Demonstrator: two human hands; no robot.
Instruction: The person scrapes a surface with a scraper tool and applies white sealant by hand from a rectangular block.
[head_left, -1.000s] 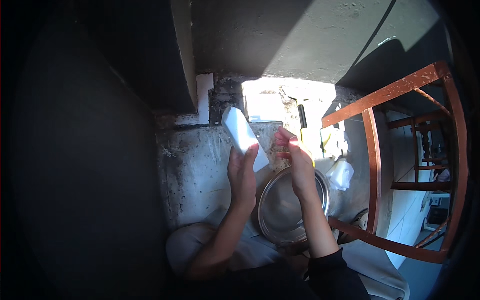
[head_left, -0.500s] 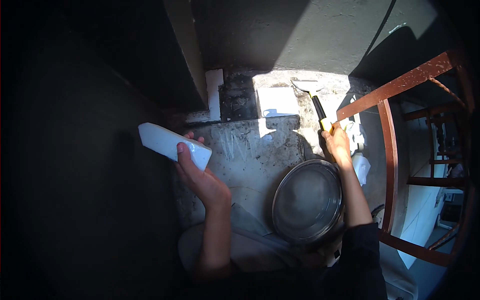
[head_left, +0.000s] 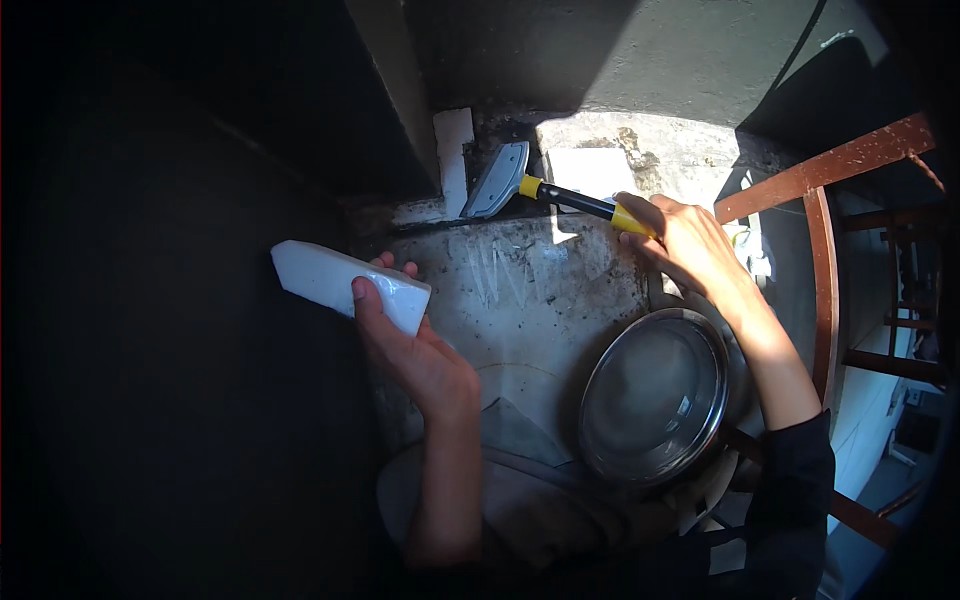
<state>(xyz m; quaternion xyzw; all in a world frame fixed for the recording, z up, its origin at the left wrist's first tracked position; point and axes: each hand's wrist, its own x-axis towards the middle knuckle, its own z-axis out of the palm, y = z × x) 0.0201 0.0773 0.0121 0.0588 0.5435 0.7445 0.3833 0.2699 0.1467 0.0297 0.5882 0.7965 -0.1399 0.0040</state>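
Observation:
My left hand (head_left: 425,360) is closed around a white block with a pointed end (head_left: 340,280), thumb on its face and fingertips showing past its far edge. What the block is made of I cannot tell. A scraper (head_left: 578,201) with a black and yellow handle is gripped in my right hand (head_left: 690,240). Its wide grey head (head_left: 497,182) points left, over the dark patch beside a white strip (head_left: 455,160). Behind the handle a flat white piece (head_left: 590,172) lies in sunlight.
A round metal basin (head_left: 655,395) with water in it stands below my right hand. The stained floor slab (head_left: 510,300) has pale scrape marks. A red-brown metal railing (head_left: 822,280) runs along the right, and a dark wall edge (head_left: 390,90) rises at the upper left.
My right hand has lifted the scraper and swung its head to the left, toward the white strip. The left hand keeps its hold on the block. The whole view has shifted slightly.

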